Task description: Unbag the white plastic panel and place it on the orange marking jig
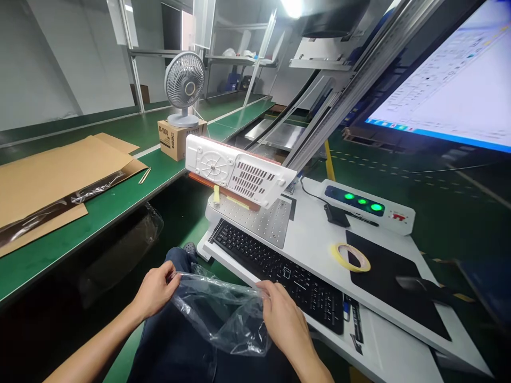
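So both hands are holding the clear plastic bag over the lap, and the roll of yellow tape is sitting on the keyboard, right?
Not quite. Both the left hand and right hand do hold the clear plastic bag over the lap, but the roll of yellow tape lies on the white desk beside the black mat, not on the keyboard, as the head view shows.

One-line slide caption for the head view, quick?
Both hands, left hand and right hand, stretch a clear plastic bag open beside a black keyboard.

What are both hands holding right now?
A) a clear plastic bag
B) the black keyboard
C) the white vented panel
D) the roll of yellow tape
A: the left hand and right hand each pinch an edge of the clear plastic bag over the lap, while the tape roll, keyboard and white vented panel lie untouched on the desk.
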`<state>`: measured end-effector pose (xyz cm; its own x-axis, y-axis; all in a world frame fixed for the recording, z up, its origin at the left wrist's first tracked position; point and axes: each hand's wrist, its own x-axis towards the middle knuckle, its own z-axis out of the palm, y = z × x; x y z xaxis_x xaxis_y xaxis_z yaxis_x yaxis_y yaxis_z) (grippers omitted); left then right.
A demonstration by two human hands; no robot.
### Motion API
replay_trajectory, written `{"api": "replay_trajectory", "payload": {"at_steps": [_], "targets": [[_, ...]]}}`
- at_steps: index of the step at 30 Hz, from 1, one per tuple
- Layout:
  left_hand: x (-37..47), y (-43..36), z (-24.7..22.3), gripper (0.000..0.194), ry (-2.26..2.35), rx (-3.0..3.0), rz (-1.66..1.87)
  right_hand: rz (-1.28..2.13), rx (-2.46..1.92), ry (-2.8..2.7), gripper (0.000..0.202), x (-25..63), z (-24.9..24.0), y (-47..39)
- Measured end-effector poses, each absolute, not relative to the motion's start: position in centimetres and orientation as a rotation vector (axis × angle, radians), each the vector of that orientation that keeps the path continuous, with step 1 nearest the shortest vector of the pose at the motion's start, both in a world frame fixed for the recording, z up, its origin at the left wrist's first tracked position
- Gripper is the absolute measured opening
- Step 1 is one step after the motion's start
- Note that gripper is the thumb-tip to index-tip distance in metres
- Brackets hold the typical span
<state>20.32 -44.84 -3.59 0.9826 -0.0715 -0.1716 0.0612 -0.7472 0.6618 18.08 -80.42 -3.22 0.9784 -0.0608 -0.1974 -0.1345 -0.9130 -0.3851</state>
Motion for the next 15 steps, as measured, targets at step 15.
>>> {"api": "replay_trajectory", "payload": {"at_steps": [15], "targets": [[23.4, -42.5, -2.8, 0.028, -0.085, 2.491, -0.367, 0.243, -2.531, 0.023, 0.031, 19.4, -2.7, -79.7]]}}
